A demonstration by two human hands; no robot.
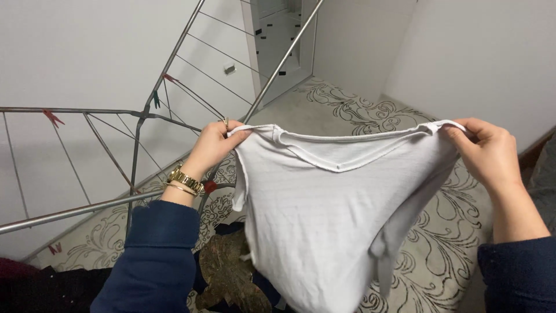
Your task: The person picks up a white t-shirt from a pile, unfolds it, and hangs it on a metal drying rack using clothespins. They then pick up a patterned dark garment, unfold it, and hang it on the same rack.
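Two hands [211, 145] [486, 150], one white shirt [330, 214], one drying rack [139, 122], one gold watch [184, 178], several clothespegs [53, 117].

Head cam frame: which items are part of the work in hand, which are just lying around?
In hand:
- white T-shirt, held up by its shoulders
- left hand gripping one shoulder
- right hand gripping the other
- metal drying rack beside it

Lying about:
- dark clothes pile below
- red peg on a rack bar
- patterned carpet
- white door
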